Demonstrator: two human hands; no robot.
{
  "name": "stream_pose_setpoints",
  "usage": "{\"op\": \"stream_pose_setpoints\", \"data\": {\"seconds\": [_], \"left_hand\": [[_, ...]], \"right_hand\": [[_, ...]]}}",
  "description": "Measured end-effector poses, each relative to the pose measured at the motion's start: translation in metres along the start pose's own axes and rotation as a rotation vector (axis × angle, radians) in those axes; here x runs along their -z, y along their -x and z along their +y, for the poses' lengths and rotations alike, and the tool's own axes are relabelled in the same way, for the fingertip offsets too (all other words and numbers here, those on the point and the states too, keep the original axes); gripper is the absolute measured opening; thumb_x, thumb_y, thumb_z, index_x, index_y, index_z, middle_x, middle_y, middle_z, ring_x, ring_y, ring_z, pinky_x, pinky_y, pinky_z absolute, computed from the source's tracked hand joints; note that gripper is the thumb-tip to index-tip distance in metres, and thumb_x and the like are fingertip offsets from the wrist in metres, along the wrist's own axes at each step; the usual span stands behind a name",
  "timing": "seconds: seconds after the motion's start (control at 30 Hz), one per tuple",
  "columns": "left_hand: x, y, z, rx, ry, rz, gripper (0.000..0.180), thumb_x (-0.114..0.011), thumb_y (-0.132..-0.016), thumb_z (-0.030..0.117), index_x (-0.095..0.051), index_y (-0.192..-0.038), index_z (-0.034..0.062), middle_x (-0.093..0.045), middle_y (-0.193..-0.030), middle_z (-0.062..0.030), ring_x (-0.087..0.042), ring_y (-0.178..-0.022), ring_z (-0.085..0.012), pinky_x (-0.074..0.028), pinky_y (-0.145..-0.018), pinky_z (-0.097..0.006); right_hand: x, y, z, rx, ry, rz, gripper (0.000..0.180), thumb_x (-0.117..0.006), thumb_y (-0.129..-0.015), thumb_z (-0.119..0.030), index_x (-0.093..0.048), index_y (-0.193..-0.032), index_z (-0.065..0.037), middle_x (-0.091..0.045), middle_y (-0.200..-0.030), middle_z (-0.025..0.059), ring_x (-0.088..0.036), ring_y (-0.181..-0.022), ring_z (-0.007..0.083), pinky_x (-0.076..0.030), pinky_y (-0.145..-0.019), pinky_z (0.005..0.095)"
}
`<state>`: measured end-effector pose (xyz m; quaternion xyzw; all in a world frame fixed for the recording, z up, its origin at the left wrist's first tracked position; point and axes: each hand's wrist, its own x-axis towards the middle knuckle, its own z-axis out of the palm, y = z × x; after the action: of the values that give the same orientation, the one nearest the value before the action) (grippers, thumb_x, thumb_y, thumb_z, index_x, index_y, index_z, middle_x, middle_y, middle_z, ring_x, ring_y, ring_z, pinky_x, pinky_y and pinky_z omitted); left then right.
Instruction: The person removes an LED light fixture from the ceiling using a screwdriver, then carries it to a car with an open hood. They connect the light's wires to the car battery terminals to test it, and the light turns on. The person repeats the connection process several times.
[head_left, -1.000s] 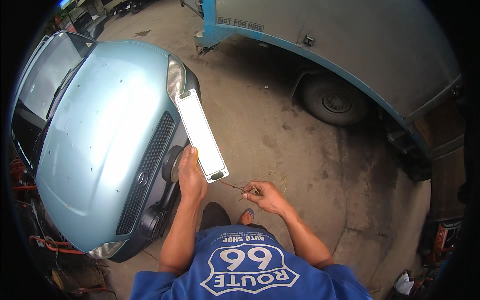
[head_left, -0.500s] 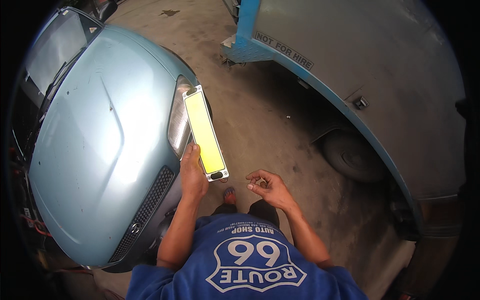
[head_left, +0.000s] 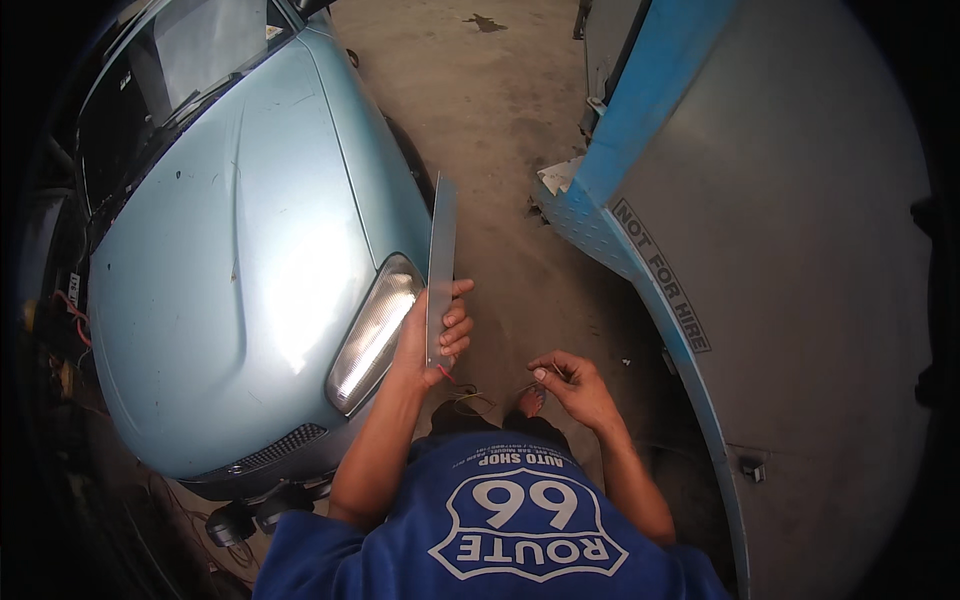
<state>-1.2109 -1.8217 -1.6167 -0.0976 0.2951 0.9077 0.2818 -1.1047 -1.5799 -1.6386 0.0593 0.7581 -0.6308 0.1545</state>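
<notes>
Beside car headlight (head_left: 375, 330) | left hand (head_left: 432, 338) grips panel (head_left: 440, 262) | right hand (head_left: 572, 388) pinches wires (head_left: 470, 398)

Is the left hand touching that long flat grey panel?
Touching. The head view shows the left hand wrapped around the lower end of the long flat grey panel, fingers curled over its edge, holding it up beside the pale blue car's headlight.

The panel (head_left: 440, 262) stood in the left hand (head_left: 432, 338), car headlight (head_left: 375, 330) just left, right hand (head_left: 575, 385) to its right.
</notes>
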Motion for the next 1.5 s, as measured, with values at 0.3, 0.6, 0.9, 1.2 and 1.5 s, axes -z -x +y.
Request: {"op": "stream_pose_setpoints", "data": {"seconds": [0.3, 0.6, 0.9, 1.2, 1.5], "left_hand": [[0.000, -0.119, 0.035, 0.042, 0.580, -0.385, 0.045, -0.039, -0.108, 0.028, -0.045, -0.134, -0.0078, -0.046, -0.076, -0.0084, -0.043, -0.054, -0.0140, -0.038, -0.041, -0.025], [-0.012, -0.220, 0.093, -0.490, -0.392, 0.294, 0.027, -0.057, -0.107, 0.037, -0.061, -0.103, 0.0105, -0.059, -0.080, 0.0040, -0.052, -0.068, -0.0035, -0.045, -0.064, -0.022], [-0.022, -0.295, 0.116, -0.599, -0.530, 0.406, 0.029, -0.054, -0.110, 0.028, -0.057, -0.089, 0.0080, -0.053, -0.074, 0.0050, -0.043, -0.065, -0.0024, -0.039, -0.061, -0.024], [-0.040, -0.368, 0.125, -0.556, -0.641, 0.563, 0.028, -0.058, -0.108, 0.024, -0.061, -0.088, 0.0051, -0.058, -0.075, 0.0032, -0.044, -0.065, -0.0026, -0.039, -0.059, -0.024], [-0.059, -0.418, 0.118, -0.469, -0.524, 0.497, 0.026, -0.057, -0.108, 0.024, -0.063, -0.090, 0.0056, -0.060, -0.077, 0.0027, -0.050, -0.065, -0.0030, -0.044, -0.060, -0.024]], "right_hand": [[0.068, -0.163, -0.052, 0.066, 0.170, -0.196, 0.023, -0.068, -0.099, -0.019, -0.073, -0.112, -0.001, -0.071, -0.087, 0.0063, -0.064, -0.080, 0.0129, -0.051, -0.075, 0.0310], [0.076, -0.251, -0.075, -0.105, 0.291, -0.166, 0.025, -0.066, -0.101, -0.022, -0.071, -0.116, -0.003, -0.073, -0.096, 0.0097, -0.066, -0.089, 0.0156, -0.052, -0.078, 0.0320], [0.098, -0.326, -0.098, -0.043, 0.238, -0.202, 0.024, -0.064, -0.102, -0.018, -0.069, -0.115, 0.002, -0.073, -0.092, 0.0098, -0.069, -0.080, 0.0162, -0.055, -0.078, 0.0304], [0.140, -0.393, -0.095, -0.088, -0.024, -0.214, 0.023, -0.066, -0.102, -0.018, -0.072, -0.115, -0.001, -0.072, -0.096, 0.0047, -0.062, -0.088, 0.0109, -0.051, -0.082, 0.0293], [0.165, -0.436, -0.087, -0.051, -0.152, -0.162, 0.031, -0.065, -0.103, -0.025, -0.068, -0.123, -0.003, -0.069, -0.098, 0.0071, -0.068, -0.062, 0.0135, -0.053, -0.049, 0.0270]]}}
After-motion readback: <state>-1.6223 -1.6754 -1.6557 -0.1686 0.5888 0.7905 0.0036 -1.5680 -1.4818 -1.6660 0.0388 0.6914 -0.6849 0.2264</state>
